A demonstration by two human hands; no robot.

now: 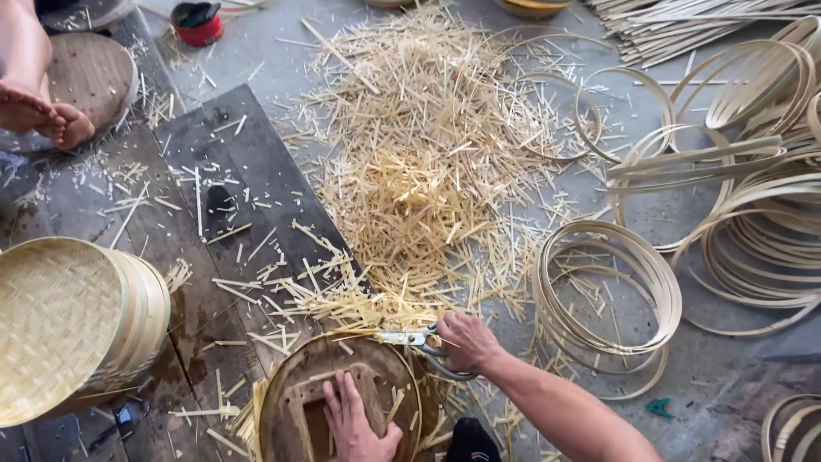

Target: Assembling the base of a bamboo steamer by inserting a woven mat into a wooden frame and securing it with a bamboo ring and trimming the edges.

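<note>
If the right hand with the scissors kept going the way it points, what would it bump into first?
The right hand points its scissors left along the round frame's top rim. It would probably first meet the loose bamboo offcuts lying there, though depth is hard to judge.

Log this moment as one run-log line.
left hand: flat on round bamboo tray | right hand: gripping shears at tray rim | floor: bamboo offcuts, bamboo hoops

No packages, labels, signs or screens show anywhere in this view. The nearest thing to a package is a small round red container (197,23) with a dark inside, standing on the floor at the top left, with no label visible.
</note>
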